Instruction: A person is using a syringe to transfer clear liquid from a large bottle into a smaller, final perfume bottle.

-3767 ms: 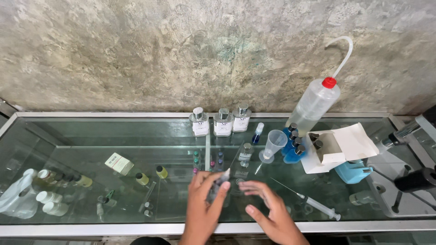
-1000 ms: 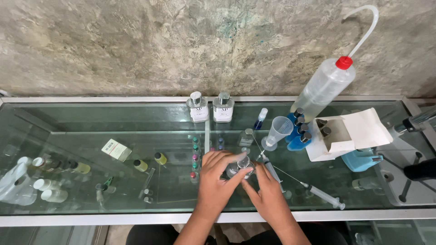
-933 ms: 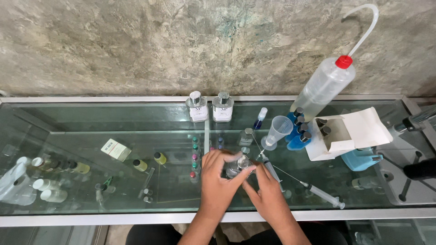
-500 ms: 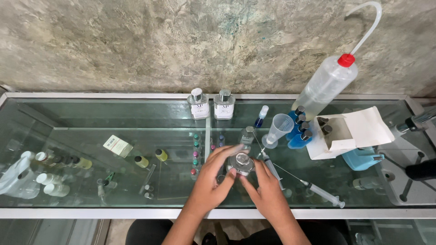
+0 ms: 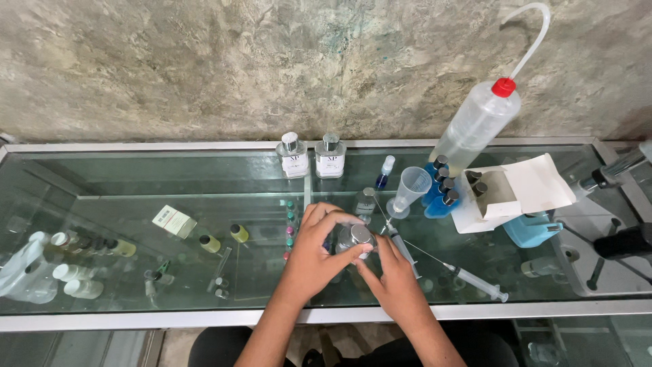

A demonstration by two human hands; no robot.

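Observation:
Both my hands meet at a small clear glass perfume bottle (image 5: 354,239) with a silver cap, standing on the glass counter (image 5: 204,170). My left hand (image 5: 318,253) wraps around the bottle from the left, fingers curled over its top. From the right, my right hand (image 5: 392,280) has its fingertips on the bottle's side. A syringe with a long needle (image 5: 468,280) lies just right of my right hand. A second small bottle (image 5: 365,202) stands just behind.
Two square perfume bottles (image 5: 292,156) (image 5: 330,156) stand at the back. A clear measuring cup (image 5: 410,191), a blue spray vial (image 5: 385,171), a wash bottle with red cap (image 5: 479,126) and a white open box (image 5: 513,194) sit at right. Small vials (image 5: 239,233) lie on the shelf below.
A third square bottle has left the back row and now stands between my hands. Both hands have closed in around it over the last second.

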